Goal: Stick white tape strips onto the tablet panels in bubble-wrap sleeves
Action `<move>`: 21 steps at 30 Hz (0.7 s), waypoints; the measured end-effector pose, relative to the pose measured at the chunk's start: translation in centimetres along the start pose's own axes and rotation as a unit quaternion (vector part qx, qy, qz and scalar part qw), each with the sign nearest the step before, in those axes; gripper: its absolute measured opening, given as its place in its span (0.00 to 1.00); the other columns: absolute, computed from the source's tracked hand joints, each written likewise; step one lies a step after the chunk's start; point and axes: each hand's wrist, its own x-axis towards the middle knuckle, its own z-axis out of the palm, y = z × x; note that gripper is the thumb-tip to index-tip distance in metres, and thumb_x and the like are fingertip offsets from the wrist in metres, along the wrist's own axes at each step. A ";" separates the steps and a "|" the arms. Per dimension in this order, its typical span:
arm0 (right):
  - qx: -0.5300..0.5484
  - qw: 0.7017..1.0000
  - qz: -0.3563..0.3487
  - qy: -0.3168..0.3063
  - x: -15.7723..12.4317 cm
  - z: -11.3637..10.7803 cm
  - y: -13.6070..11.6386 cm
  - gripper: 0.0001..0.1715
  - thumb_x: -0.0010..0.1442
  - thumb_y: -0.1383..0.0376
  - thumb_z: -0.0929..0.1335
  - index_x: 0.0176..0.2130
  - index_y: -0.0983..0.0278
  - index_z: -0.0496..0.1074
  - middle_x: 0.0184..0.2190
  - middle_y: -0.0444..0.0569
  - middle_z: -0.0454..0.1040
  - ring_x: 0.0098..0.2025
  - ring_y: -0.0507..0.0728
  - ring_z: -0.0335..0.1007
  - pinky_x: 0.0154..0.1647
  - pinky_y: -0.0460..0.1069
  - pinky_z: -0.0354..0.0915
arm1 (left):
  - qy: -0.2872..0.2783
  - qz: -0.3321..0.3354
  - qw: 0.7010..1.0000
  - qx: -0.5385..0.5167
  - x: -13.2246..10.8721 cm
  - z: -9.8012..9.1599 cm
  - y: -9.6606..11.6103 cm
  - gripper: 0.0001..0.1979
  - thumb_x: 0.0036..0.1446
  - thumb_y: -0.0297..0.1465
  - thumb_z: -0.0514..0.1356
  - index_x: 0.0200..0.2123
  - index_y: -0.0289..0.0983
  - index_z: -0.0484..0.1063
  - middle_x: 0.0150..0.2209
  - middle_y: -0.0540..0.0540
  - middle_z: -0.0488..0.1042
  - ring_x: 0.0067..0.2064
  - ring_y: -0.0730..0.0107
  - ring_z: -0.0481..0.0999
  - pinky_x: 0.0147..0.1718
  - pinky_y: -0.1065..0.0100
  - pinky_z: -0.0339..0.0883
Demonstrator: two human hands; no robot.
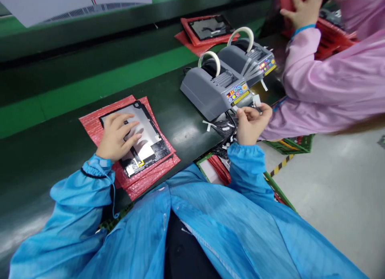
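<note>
Working in blue sleeves (80, 190) at a dark green bench (188, 126): spreads the left hand (116, 136) over a dark-edged panel (150, 130) at nine o'clock from mid-view, fingers apart and gripping nothing, perhaps to steady the piece. Laid beneath that panel: layers of red padded wrap (153, 178), likely to guard against scratches. Tucked below the bench edge, toward half past four: a green-rimmed crate (202, 171) with more red wrap inside, apparently for easy reach. Set farther back, just past twelve o'clock, on similar red padding: a second panel (210, 27). Parked near one o'clock: a grey tape dispenser (204, 92) with lit display, probably faced outward to offer cut tape within reach. Bunched by its front: dark cables (224, 128) flecked with white scraps. Placed just beyond, at half past one: a matching dispenser (234, 56). Curls the right hand (251, 124) near three o'clock, beside a small white strip (256, 100), fingers bent inward perhaps to spare the sticky face; cannot tell of any firm pinch. Raised farther out, between one and two, above a pink sleeve (325, 82): a co-worker's hand (305, 10), spread against something red (287, 0), too cropped to identify.
</note>
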 end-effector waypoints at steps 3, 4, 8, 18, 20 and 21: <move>0.008 0.986 -0.060 -0.158 -3.0 1.5 -1.4 0.32 0.52 0.56 0.77 0.46 0.55 0.56 0.30 0.38 0.72 0.30 0.51 0.72 0.33 0.47 0.70 | 0.002 -0.010 0.997 -0.078 1.1 0.1 3.0 0.21 0.66 0.49 0.57 0.48 0.42 0.79 0.48 0.41 0.81 0.53 0.52 0.75 0.59 0.47 0.63; 0.019 0.973 -0.066 -0.218 -4.1 2.4 -1.7 0.34 0.52 0.53 0.78 0.47 0.55 0.56 0.30 0.38 0.73 0.30 0.52 0.72 0.31 0.48 0.69 | 0.002 -0.016 0.994 -0.106 1.5 0.2 4.0 0.21 0.65 0.50 0.57 0.47 0.42 0.78 0.46 0.42 0.81 0.50 0.54 0.76 0.58 0.49 0.64; 0.044 0.910 -0.046 -0.409 -7.5 6.9 -2.5 0.35 0.54 0.47 0.76 0.50 0.55 0.57 0.33 0.41 0.72 0.30 0.53 0.72 0.31 0.51 0.71 | -0.014 -0.026 0.982 -0.185 2.7 0.8 6.5 0.19 0.65 0.48 0.61 0.43 0.39 0.77 0.40 0.44 0.81 0.46 0.60 0.76 0.53 0.56 0.66; 0.025 0.863 0.001 -0.505 -8.2 11.6 -1.7 0.34 0.56 0.46 0.75 0.51 0.55 0.58 0.37 0.45 0.74 0.38 0.56 0.77 0.37 0.52 0.75 | -0.014 -0.195 0.952 -0.234 0.8 1.4 5.0 0.10 0.64 0.34 0.63 0.30 0.37 0.73 0.34 0.48 0.78 0.39 0.67 0.75 0.45 0.64 0.69; 0.029 0.854 0.015 -0.518 -8.1 12.0 -1.4 0.34 0.55 0.47 0.75 0.50 0.55 0.57 0.36 0.43 0.74 0.37 0.55 0.77 0.38 0.52 0.75 | -0.017 -0.216 0.946 -0.241 0.8 1.5 4.9 0.09 0.63 0.33 0.63 0.30 0.37 0.73 0.33 0.49 0.77 0.38 0.68 0.74 0.44 0.64 0.69; 0.031 0.848 0.023 -0.528 -8.1 12.2 -1.3 0.34 0.55 0.47 0.76 0.49 0.55 0.57 0.35 0.42 0.74 0.36 0.54 0.77 0.39 0.52 0.75 | -0.018 -0.221 0.944 -0.243 0.8 1.6 4.8 0.09 0.62 0.32 0.64 0.30 0.37 0.73 0.32 0.50 0.77 0.38 0.68 0.74 0.44 0.64 0.69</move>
